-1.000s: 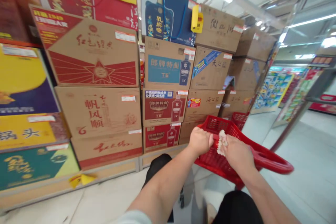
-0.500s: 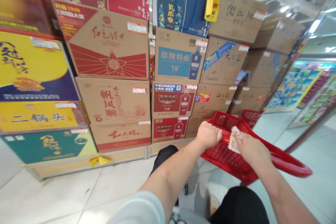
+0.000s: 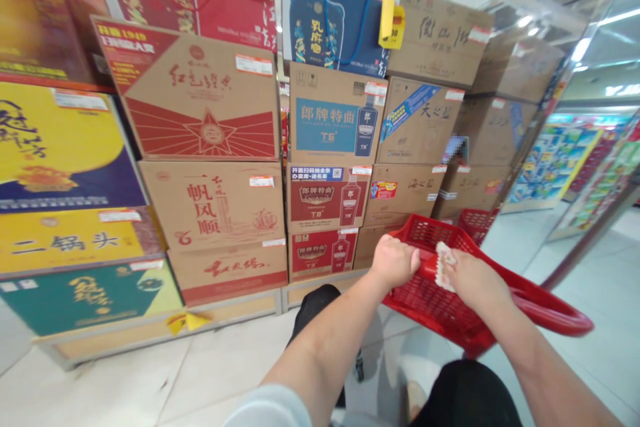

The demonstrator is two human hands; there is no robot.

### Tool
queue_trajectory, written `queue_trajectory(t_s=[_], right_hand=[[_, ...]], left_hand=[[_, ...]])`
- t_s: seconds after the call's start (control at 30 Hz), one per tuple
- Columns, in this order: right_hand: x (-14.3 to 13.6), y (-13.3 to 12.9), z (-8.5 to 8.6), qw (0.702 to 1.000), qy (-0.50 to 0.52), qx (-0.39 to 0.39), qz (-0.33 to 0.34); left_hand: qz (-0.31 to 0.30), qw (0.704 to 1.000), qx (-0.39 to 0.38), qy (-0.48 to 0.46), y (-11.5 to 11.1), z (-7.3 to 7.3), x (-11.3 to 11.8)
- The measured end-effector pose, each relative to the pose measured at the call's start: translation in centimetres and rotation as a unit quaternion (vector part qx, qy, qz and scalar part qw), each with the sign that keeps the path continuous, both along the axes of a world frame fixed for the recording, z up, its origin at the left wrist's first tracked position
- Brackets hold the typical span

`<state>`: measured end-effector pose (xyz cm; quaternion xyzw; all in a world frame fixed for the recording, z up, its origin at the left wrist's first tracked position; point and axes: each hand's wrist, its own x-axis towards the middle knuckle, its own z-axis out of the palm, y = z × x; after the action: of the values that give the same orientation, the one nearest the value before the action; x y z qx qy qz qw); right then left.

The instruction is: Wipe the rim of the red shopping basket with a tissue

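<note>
Stacked boxes (image 3: 215, 203) appear slightly lower in the view than half a second ago, while the left hand (image 3: 395, 261) and right hand (image 3: 477, 280) stay on the red cart (image 3: 425, 303). Each grip is closed around its handle (image 3: 428, 265), with a pale frilly piece (image 3: 444, 268) at the right one. This handle runs left to near right; the basket lies far of it. Left hand is nearer to the boxes.

Red handle (image 3: 428, 265) partly hidden under left hand (image 3: 395, 262)
</note>
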<state>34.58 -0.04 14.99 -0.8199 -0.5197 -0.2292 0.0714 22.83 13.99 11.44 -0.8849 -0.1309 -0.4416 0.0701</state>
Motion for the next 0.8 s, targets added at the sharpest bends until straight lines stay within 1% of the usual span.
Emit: queue_trajectory(t_s=[0.13,0.17,0.23,0.33,0.4,0.5,0.53,0.6,0.67,0.73,0.8], right_hand=[[-1.8,-0.4,-1.3,0.993,-0.062,0.098,-0.018],[-2.1,-0.5,-1.4,0.992,-0.073,0.104,-0.017],[-2.1,-0.6,-1.2,0.994,-0.075,0.075,-0.002],[-1.0,-0.6,-0.7,0.999,-0.034,0.017,0.000],[-0.2,-0.5,-1.0,0.999,-0.022,0.031,-0.005],[0.2,-0.3,-2.4,0.994,-0.040,0.101,-0.010],[0.2,-0.2,-2.8,0.993,-0.043,0.113,-0.008],[0.3,0.0,-3.0,0.994,-0.035,0.104,0.010],[0.7,0.3,-2.6,0.997,-0.012,0.072,0.029],[1.1,0.6,-2.2,0.998,0.013,0.055,0.021],[1.4,0.8,-2.4,0.997,0.010,0.074,-0.001]], left_hand=[[0.008,1.000,0.004,0.002,0.1,0.1,-0.2],[0.009,1.000,0.006,0.003,0.1,0.1,-0.2],[0.010,1.000,0.007,0.005,0.1,0.1,-0.2],[0.010,1.000,0.005,0.008,0.2,-0.1,-0.2],[0.013,1.000,0.005,0.005,0.2,-0.3,-0.1],[0.017,1.000,0.015,-0.003,0.5,-0.6,-0.1],[0.017,1.000,0.020,-0.005,0.6,-0.7,-0.1],[0.014,1.000,0.026,-0.005,0.8,-0.7,-0.1],[0.017,1.000,0.025,0.002,0.9,-0.7,-0.1],[0.025,0.999,0.022,0.009,0.9,-0.7,-0.1],[0.030,0.999,0.021,0.011,0.8,-0.7,-0.1]])
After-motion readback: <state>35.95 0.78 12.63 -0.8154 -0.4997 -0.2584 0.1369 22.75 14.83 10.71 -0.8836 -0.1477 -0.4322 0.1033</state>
